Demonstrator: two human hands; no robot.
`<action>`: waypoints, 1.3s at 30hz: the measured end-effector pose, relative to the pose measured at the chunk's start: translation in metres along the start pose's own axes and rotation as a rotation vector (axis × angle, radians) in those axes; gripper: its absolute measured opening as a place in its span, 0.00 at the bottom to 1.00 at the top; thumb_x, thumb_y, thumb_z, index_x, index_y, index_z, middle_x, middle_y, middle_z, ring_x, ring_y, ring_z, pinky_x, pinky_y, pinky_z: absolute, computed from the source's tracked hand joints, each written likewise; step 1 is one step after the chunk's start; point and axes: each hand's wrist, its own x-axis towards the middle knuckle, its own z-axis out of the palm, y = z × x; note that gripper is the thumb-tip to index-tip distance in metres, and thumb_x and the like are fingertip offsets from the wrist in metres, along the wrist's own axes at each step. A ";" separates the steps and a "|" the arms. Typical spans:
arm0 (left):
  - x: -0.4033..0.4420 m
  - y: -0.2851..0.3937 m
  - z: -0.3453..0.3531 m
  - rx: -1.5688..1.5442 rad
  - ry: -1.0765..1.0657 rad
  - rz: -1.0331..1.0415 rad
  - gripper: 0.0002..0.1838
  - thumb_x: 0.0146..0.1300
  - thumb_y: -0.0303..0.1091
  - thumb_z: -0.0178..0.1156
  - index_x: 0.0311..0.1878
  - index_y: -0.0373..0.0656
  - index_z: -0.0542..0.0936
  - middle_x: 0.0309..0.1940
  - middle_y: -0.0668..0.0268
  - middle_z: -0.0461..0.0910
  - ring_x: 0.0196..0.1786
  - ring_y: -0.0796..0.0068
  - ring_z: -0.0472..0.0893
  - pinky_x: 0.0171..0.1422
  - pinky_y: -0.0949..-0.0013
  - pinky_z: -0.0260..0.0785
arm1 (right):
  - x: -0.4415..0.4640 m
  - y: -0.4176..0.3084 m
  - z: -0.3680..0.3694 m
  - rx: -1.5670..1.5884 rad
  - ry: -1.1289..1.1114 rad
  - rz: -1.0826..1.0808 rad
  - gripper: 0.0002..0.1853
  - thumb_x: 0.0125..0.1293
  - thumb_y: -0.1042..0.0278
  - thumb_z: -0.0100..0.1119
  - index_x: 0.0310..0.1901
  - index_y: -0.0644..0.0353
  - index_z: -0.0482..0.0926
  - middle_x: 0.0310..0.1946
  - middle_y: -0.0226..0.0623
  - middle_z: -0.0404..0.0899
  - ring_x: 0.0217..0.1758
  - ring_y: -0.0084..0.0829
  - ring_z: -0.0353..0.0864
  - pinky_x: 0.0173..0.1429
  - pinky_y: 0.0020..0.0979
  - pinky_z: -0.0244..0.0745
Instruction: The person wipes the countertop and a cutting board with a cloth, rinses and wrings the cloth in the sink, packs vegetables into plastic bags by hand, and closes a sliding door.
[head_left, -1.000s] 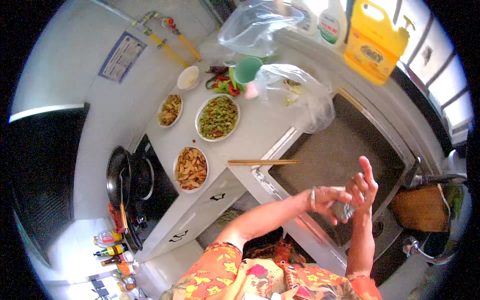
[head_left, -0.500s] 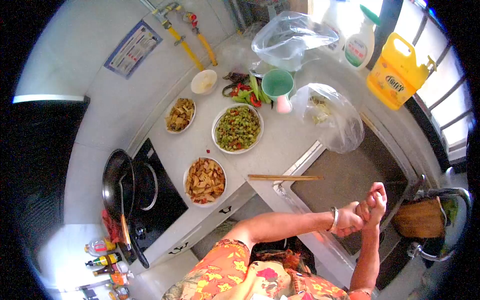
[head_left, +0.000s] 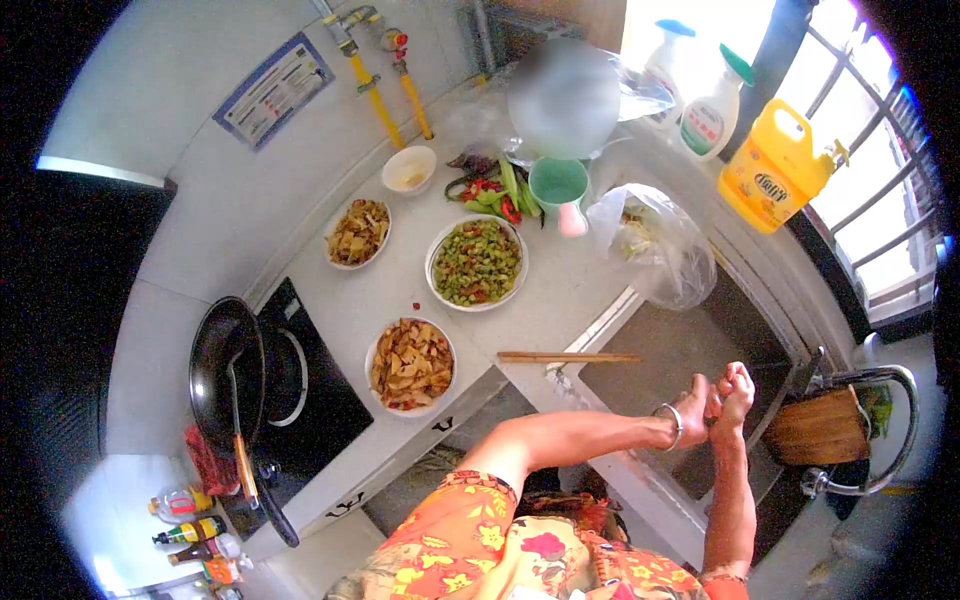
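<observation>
My left hand (head_left: 688,414), with a bracelet (head_left: 671,424) at its wrist, meets my right hand (head_left: 734,396) above the sink (head_left: 640,385). The left fingers are bent in against the right hand, and its thumb points up. Curled fingers close my right hand like a loose fist. Between the hands I make out no object. A pair of chopsticks (head_left: 570,357) lies across the near-left sink edge, left of the hands. To their right are a curved faucet (head_left: 895,375) and a wooden board (head_left: 820,432).
On the counter stand a plate of diced green vegetables (head_left: 477,262), a plate of sliced food (head_left: 411,366), a smaller dish (head_left: 358,234), a white bowl (head_left: 409,170), a green cup (head_left: 558,186) and a plastic bag (head_left: 672,262). A wok (head_left: 212,385) sits by the stove. A yellow jug (head_left: 768,180) stands near the window.
The left hand has loosened from around the right hand and wrist, shifting slightly upward; the hands now meet at the fingers. The view has tilted a little. The dishes stay in place.
</observation>
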 end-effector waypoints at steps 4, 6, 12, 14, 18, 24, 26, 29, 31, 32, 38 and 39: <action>-0.030 0.031 -0.002 0.360 0.091 -0.065 0.38 0.50 0.41 0.63 0.57 0.34 0.54 0.36 0.55 0.74 0.41 0.64 0.76 0.44 0.60 0.69 | 0.003 0.019 -0.010 0.070 0.086 0.088 0.06 0.57 0.72 0.40 0.24 0.52 0.66 0.13 0.20 0.56 0.14 0.14 0.52 0.14 0.21 0.47; -0.027 0.026 -0.001 0.416 0.105 -0.115 0.32 0.55 0.49 0.54 0.54 0.34 0.61 0.39 0.53 0.75 0.44 0.62 0.76 0.48 0.57 0.68 | 0.000 0.021 -0.011 0.119 0.137 0.127 0.07 0.59 0.70 0.40 0.26 0.53 0.67 0.12 0.21 0.56 0.10 0.17 0.50 0.12 0.23 0.47; 0.023 -0.066 0.017 0.071 0.272 -0.314 0.35 0.63 0.47 0.44 0.64 0.35 0.46 0.47 0.44 0.73 0.52 0.53 0.75 0.56 0.56 0.66 | 0.004 0.076 -0.033 -0.010 0.215 0.051 0.02 0.55 0.73 0.50 0.31 0.57 0.70 0.19 0.26 0.64 0.18 0.20 0.62 0.18 0.25 0.60; 0.021 -0.073 0.016 0.125 0.287 -0.283 0.34 0.62 0.44 0.45 0.64 0.36 0.46 0.43 0.45 0.75 0.49 0.51 0.76 0.53 0.53 0.67 | -0.010 0.071 -0.029 -0.092 0.138 -0.011 0.01 0.54 0.71 0.50 0.29 0.56 0.69 0.19 0.25 0.63 0.21 0.22 0.61 0.23 0.26 0.60; -0.019 -0.023 0.025 1.214 0.223 -0.170 0.38 0.57 0.36 0.52 0.64 0.39 0.41 0.35 0.47 0.79 0.39 0.48 0.79 0.45 0.50 0.70 | 0.001 0.084 -0.037 -0.245 0.261 0.291 0.04 0.56 0.68 0.47 0.31 0.58 0.70 0.26 0.31 0.68 0.26 0.26 0.65 0.30 0.32 0.65; -0.030 -0.001 0.023 0.971 0.169 0.092 0.54 0.37 0.45 0.72 0.65 0.49 0.48 0.45 0.52 0.74 0.40 0.59 0.79 0.38 0.60 0.74 | -0.031 0.045 -0.091 0.271 -0.217 0.427 0.25 0.59 0.45 0.55 0.46 0.59 0.72 0.42 0.36 0.73 0.43 0.31 0.73 0.45 0.40 0.70; -0.047 0.033 0.034 0.606 0.042 -0.156 0.45 0.38 0.46 0.72 0.60 0.45 0.61 0.46 0.59 0.74 0.39 0.69 0.77 0.35 0.67 0.75 | -0.052 0.028 -0.113 0.423 -0.512 0.489 0.21 0.61 0.49 0.54 0.49 0.56 0.71 0.44 0.35 0.74 0.42 0.30 0.74 0.46 0.40 0.70; -0.065 0.055 0.044 0.252 0.018 -0.146 0.30 0.50 0.42 0.67 0.53 0.39 0.70 0.43 0.66 0.75 0.39 0.75 0.76 0.34 0.70 0.73 | -0.054 0.038 -0.129 0.354 -0.409 0.358 0.12 0.61 0.60 0.58 0.44 0.51 0.73 0.40 0.29 0.76 0.39 0.26 0.76 0.44 0.36 0.69; -0.066 0.062 0.046 0.150 0.159 -0.076 0.16 0.56 0.39 0.62 0.46 0.44 0.75 0.40 0.68 0.76 0.40 0.76 0.76 0.35 0.64 0.75 | -0.061 0.030 -0.127 0.481 -0.312 0.288 0.07 0.60 0.61 0.58 0.36 0.50 0.73 0.36 0.25 0.76 0.39 0.23 0.75 0.43 0.34 0.66; -0.070 0.068 0.048 0.085 0.282 -0.124 0.12 0.58 0.40 0.60 0.42 0.45 0.76 0.39 0.69 0.77 0.39 0.76 0.76 0.33 0.63 0.74 | -0.069 0.024 -0.124 0.516 -0.210 0.308 0.09 0.60 0.57 0.59 0.34 0.50 0.72 0.34 0.24 0.75 0.40 0.23 0.73 0.44 0.33 0.65; -0.073 0.091 0.045 0.009 0.595 0.378 0.12 0.61 0.34 0.58 0.45 0.38 0.78 0.37 0.70 0.79 0.40 0.82 0.75 0.48 0.76 0.66 | -0.077 0.032 -0.138 0.268 -0.324 0.301 0.19 0.56 0.51 0.61 0.41 0.55 0.69 0.36 0.30 0.72 0.41 0.25 0.70 0.45 0.35 0.67; -0.076 0.095 0.049 0.033 0.612 0.449 0.12 0.61 0.34 0.58 0.45 0.38 0.78 0.37 0.70 0.79 0.40 0.82 0.75 0.48 0.76 0.66 | -0.080 0.029 -0.139 -0.030 -0.354 0.260 0.22 0.53 0.55 0.64 0.44 0.59 0.69 0.33 0.35 0.73 0.36 0.25 0.72 0.36 0.32 0.69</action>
